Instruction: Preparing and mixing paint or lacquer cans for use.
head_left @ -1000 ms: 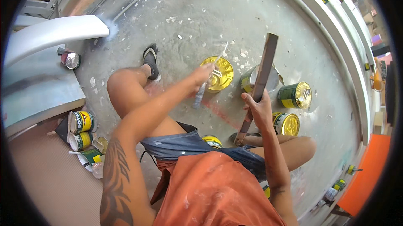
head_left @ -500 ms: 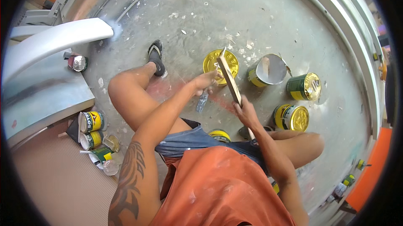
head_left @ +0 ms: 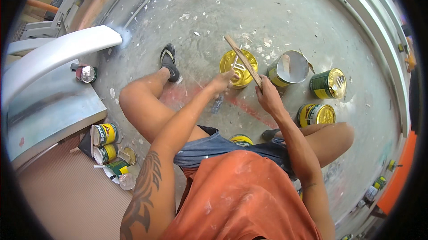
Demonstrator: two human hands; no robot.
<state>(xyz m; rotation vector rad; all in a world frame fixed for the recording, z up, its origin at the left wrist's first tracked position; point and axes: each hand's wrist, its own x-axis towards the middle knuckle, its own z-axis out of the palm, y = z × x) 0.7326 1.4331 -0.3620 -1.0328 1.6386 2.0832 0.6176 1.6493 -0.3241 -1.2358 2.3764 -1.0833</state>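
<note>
My right hand is closed around the lower end of a flat wooden stick. The stick slants up and left, passing over a yellow metal paint can with an embossed lid. My left hand reaches in beside that can, its fingers curled. A thin pale piece shows just above its fingertips, too small to name. Below the left hand, a crumpled clear plastic piece lies on the floor.
To the right stand an open can with grey contents, a dented can and another can. A white curved part juts in at left, above a grey panel. Several used cans sit near my left thigh.
The right hand has moved up and slightly right, and the stick now leans farther left across the can. The left hand has shifted a little right. The whole view has shifted slightly.
</note>
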